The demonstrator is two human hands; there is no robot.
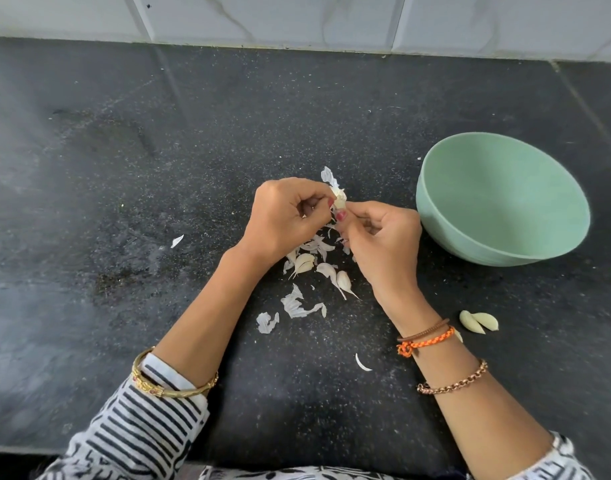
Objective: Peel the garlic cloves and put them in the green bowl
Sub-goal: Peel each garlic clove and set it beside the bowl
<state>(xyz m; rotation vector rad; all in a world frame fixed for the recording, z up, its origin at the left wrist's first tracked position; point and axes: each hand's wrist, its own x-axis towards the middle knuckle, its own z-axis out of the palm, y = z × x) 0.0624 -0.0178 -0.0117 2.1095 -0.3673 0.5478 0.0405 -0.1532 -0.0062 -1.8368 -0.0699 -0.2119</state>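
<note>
My left hand and my right hand meet at their fingertips over the dark counter. Between them they pinch one garlic clove with loose skin sticking up from it. The green bowl stands just to the right of my right hand, and its inside looks bare. Below the hands lie unpeeled cloves and another clove among papery skins. Two peeled cloves rest on the counter by my right wrist.
The black stone counter runs back to a white tiled wall. Stray skin flakes lie at the left and near the front. The counter's front edge is close to my body.
</note>
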